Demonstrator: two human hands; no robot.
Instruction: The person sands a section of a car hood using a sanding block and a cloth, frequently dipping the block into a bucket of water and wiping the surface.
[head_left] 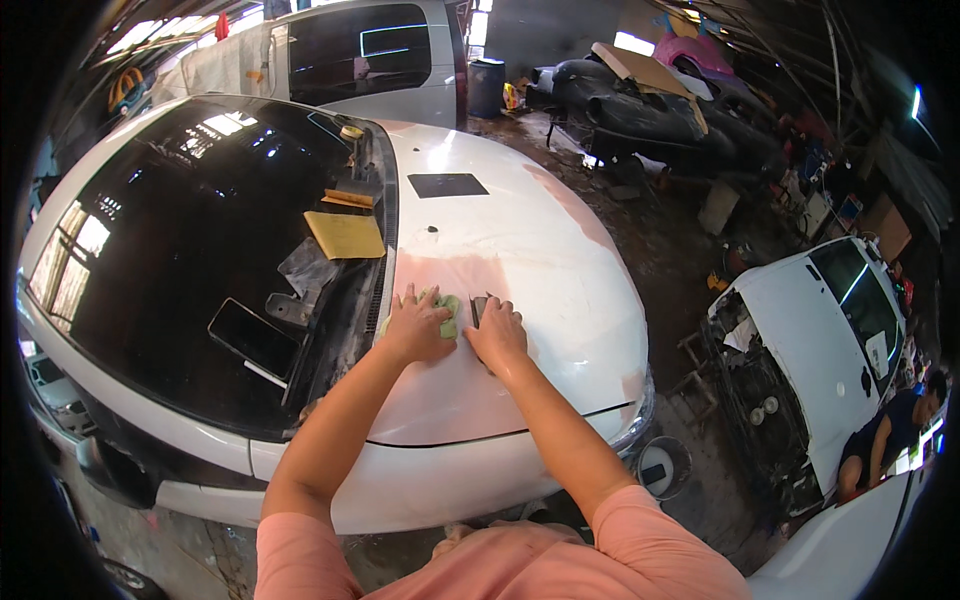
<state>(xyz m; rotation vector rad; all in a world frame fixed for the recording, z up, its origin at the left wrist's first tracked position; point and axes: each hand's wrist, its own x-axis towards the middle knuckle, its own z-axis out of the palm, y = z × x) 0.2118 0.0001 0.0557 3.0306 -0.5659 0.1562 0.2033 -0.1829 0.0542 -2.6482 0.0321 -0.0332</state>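
Observation:
My left hand presses a pale green cloth onto the white car hood, its fingers bent over the cloth. Just to its right, my right hand grips a small dark sanding block, mostly covered by the fingers and held against the hood. Under and around both hands is a pinkish, dull patch on the paint. A dark rectangular sheet lies farther up the hood.
On the windshield rest a phone, yellow sandpaper and a clear plastic bag. A bucket stands by the front bumper. To the right are a partly stripped white car and another person. Black bumpers are piled behind.

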